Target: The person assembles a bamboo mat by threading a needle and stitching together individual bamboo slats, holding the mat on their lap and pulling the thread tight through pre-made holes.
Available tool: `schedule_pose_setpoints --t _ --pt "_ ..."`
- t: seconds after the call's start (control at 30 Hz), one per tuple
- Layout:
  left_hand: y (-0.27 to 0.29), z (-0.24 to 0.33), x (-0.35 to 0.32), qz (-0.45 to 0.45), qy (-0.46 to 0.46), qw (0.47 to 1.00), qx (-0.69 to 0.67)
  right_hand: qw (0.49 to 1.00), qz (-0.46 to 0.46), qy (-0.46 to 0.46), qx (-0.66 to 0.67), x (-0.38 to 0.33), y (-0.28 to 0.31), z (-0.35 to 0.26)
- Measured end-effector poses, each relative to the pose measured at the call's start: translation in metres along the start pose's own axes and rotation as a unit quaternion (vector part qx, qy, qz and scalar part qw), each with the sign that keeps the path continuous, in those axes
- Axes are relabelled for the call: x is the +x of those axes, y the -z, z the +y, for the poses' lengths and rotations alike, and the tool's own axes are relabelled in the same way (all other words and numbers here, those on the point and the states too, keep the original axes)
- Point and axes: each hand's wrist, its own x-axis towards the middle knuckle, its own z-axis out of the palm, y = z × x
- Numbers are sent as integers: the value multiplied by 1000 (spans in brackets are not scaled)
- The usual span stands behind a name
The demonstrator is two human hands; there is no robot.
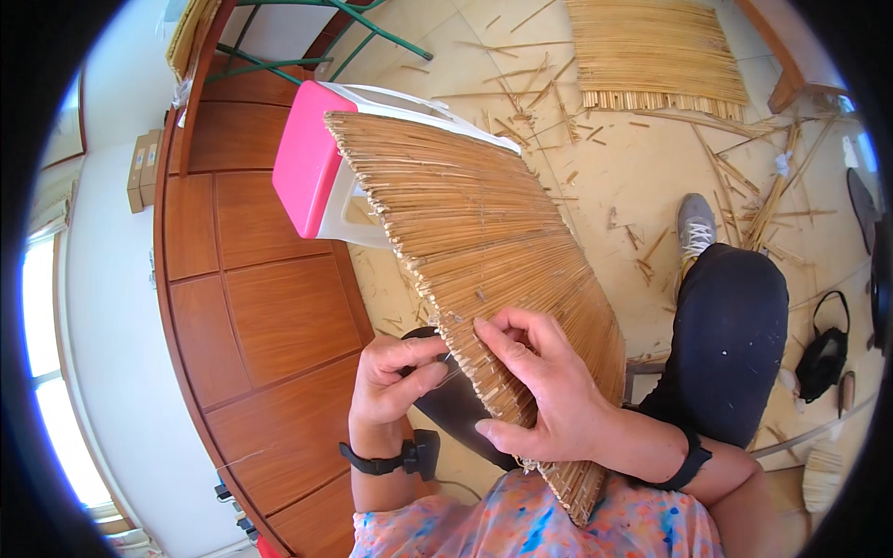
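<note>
Both hands working the near edge of a reed mat across the lap

The mat point(484, 232) slopes from the lap up onto a pink and white stool point(312, 167). The left hand point(395, 377) pinches at the mat's left edge, fingers closed on what looks like a thin needle or thread, too fine to tell; the right hand point(544, 391) lies on top, grip narrow, fingertips pressing the reeds beside it. Judging by the long bound stretch up to the stool, most of this mat looks joined, with the near end in hand. A second mat point(651, 51) and loose reeds point(753, 200) lie on the floor point(642, 158), so more seems left
</note>
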Motion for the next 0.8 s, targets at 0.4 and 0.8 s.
schedule_pose_setpoints --t 0.4,0.8 --pt "-3 6 0 31 7 999 18 999 -20 -6 -26 4 4 -2" --pt "9 11 3 -33 4 998 55 999 -26 -7 -21 4 5 -1"
